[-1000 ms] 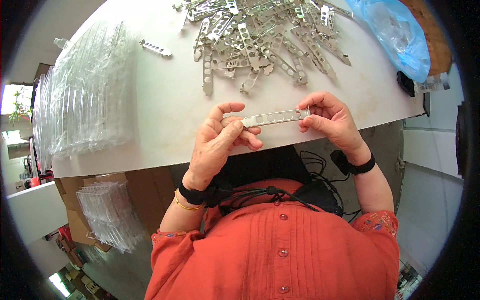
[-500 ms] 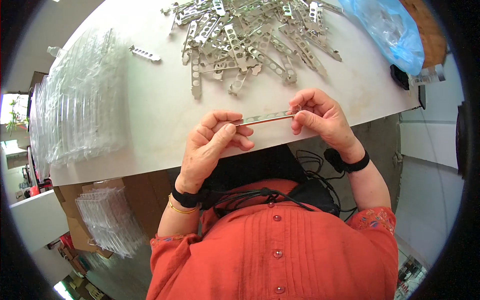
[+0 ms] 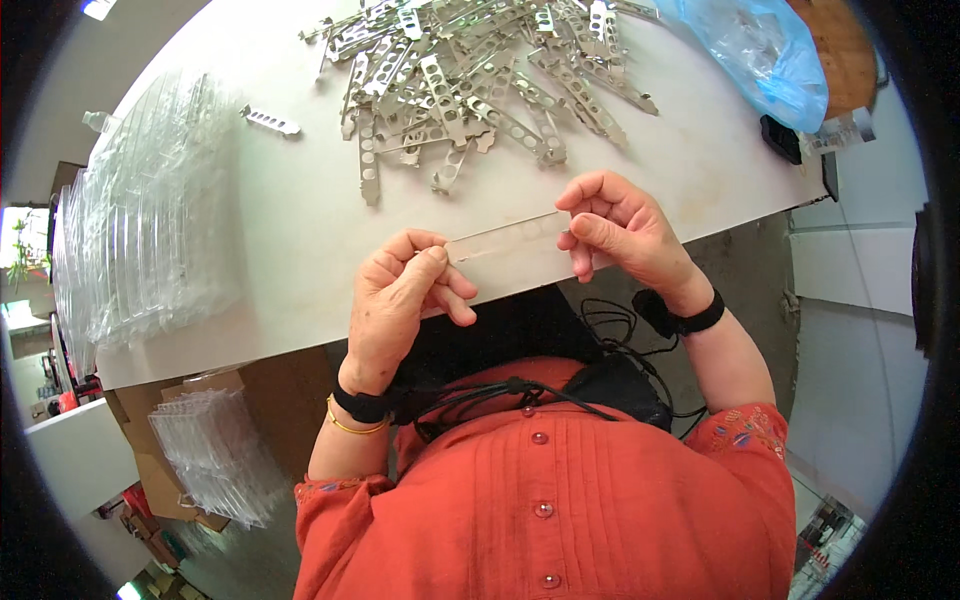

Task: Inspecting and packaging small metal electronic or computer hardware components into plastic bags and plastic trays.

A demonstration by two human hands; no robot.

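Observation:
A thin metal bracket is stretched between my two hands above the near part of the table, turned almost edge-on. My left hand pinches its left end between thumb and forefinger, the other fingers curled loosely. At the other end, my right hand grips it by the fingertips. Beyond my hands lies a heap of similar silvery brackets with round holes and bent ends, tangled together. One bracket rests alone to the left of the heap.
Clear plastic trays stand stacked along the table's left side. A smaller stack of clear trays sits low by a cardboard box. At the far right are a blue plastic bag and a black object. Dark cables hang below the table edge.
The bracket has been rotated, from showing its holed face to lying nearly edge-on. Both hands have shifted slightly left in the picture, as has the whole table view.

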